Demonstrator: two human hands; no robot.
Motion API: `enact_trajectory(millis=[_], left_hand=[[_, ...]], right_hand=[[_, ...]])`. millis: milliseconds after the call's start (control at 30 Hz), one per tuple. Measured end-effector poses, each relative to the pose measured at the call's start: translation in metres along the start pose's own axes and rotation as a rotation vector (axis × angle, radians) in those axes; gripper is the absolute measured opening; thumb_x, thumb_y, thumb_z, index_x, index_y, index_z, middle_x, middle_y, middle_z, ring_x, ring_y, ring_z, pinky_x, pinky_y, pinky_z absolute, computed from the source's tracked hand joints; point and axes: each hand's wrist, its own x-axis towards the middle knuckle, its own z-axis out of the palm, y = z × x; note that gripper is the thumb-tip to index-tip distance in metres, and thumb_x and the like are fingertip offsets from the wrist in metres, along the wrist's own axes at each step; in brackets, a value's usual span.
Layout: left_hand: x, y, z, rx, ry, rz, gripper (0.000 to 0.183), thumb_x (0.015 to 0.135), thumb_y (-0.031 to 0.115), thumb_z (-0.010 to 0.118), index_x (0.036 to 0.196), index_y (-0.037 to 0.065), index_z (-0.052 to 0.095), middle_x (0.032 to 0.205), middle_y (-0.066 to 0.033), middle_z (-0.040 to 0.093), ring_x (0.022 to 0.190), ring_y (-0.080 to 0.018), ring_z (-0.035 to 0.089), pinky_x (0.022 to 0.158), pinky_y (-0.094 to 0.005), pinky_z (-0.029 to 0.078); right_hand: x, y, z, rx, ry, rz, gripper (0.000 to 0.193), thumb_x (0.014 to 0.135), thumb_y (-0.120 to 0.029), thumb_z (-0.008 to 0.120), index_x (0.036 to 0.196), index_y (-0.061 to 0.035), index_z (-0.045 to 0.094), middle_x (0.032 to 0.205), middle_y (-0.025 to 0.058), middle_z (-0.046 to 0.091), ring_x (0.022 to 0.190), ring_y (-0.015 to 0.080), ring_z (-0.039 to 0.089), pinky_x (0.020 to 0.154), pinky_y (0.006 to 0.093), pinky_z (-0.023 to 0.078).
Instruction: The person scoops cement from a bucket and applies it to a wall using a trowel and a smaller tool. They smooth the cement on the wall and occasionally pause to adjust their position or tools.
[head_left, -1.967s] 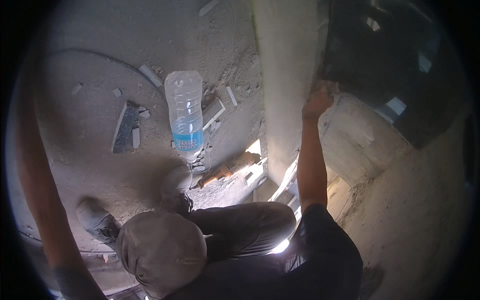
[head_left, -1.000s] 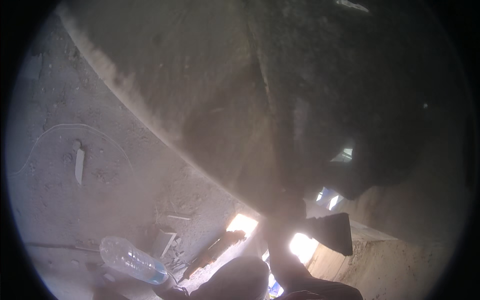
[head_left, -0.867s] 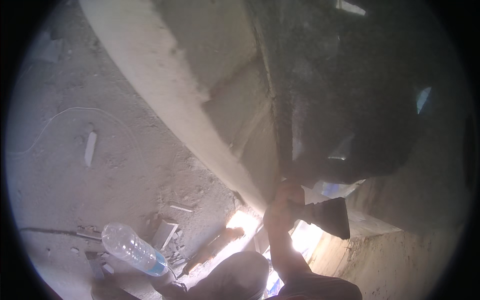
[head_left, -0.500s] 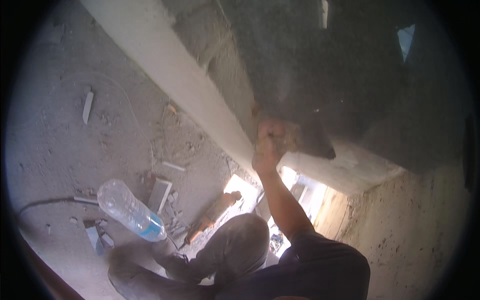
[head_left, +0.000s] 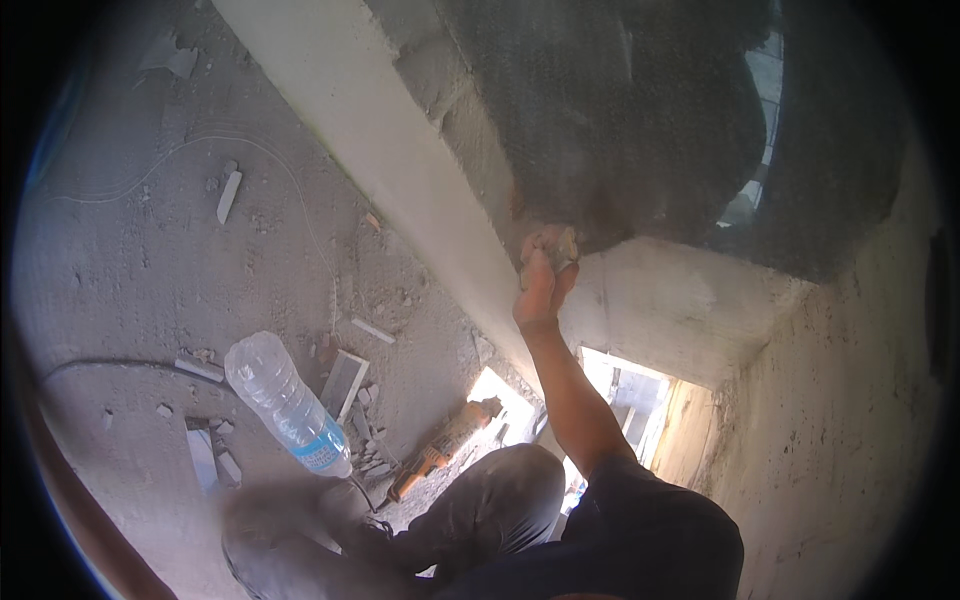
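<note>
My right hand (head_left: 543, 278) reaches forward, its fingers closed around a yellowish-grey lump (head_left: 566, 243) that looks like a dusty sponge, though its kind is not certain. Hand and lump are at the lower left corner of a dark, glossy slab (head_left: 660, 130), which carries a bright reflection on its right part. Beside the hand, a pale ledge (head_left: 400, 190) runs away to the upper left. Below the slab's edge is a whitish wall face (head_left: 690, 300). My left hand does not show.
On the dusty floor at left lie a clear plastic bottle (head_left: 270, 385) with a blue label, an orange power tool (head_left: 440, 455) with a cord, tile offcuts (head_left: 345, 385) and rubble. My bent knee (head_left: 520, 485) is near the tool. A bright opening (head_left: 630, 395) sits below my forearm.
The view has shifted, so floor things appear farther right. My right hand has turned and drawn in slightly; the dark wedge beside it no longer shows. The reflection on the slab looks larger.
</note>
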Motion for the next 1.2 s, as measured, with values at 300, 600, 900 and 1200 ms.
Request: enact_trajectory(millis=[300, 600, 900, 1200], left_hand=[[-0.006, 0.016, 0.043, 0.086, -0.062, -0.055, 0.050, 0.109, 0.041, 0.068, 0.141, 0.003, 0.071, 0.122, -0.0162, 0.078, 0.106, -0.0263, 0.072, 0.092, -0.0379, 0.057], [-0.003, 0.010, 0.050, 0.108, -0.074, -0.051, 0.049, 0.109, 0.041, 0.068, 0.141, 0.004, 0.073, 0.122, -0.0143, 0.079, 0.105, -0.0236, 0.073, 0.091, -0.0360, 0.057], [0.030, 0.017, -0.009, -0.101, 0.000, 0.035, 0.048, 0.109, 0.040, 0.069, 0.141, 0.004, 0.074, 0.121, -0.0124, 0.080, 0.103, -0.0209, 0.073, 0.090, -0.0342, 0.058], [0.122, 0.083, -0.091, -0.696, 0.175, 0.139, 0.047, 0.109, 0.040, 0.070, 0.141, 0.005, 0.075, 0.121, -0.0104, 0.080, 0.102, -0.0181, 0.073, 0.089, -0.0323, 0.058]], right_hand=[[0.000, -0.001, -0.017, -0.002, -0.112, -0.144, 0.022, 0.094, -0.019, 0.057, 0.083, -0.0008, 0.061, 0.091, 0.0138, 0.065, 0.077, 0.0223, 0.057, 0.068, 0.0358, 0.043], [-0.025, 0.011, -0.040, -0.017, -0.137, -0.024, 0.038, 0.098, -0.037, 0.065, 0.086, -0.0024, 0.072, 0.096, 0.0132, 0.069, 0.082, 0.0255, 0.065, 0.066, 0.0359, 0.047], [-0.005, 0.022, -0.026, 0.151, 0.102, 0.009, 0.035, 0.096, -0.031, 0.065, 0.116, -0.0037, 0.059, 0.098, 0.0055, 0.064, 0.086, 0.0131, 0.059, 0.075, 0.0292, 0.050], [-0.024, -0.053, -0.003, -0.035, 0.289, 0.138, 0.049, 0.111, -0.040, 0.055, 0.134, 0.0038, 0.058, 0.109, 0.0116, 0.064, 0.099, 0.0220, 0.061, 0.091, 0.0379, 0.051]])
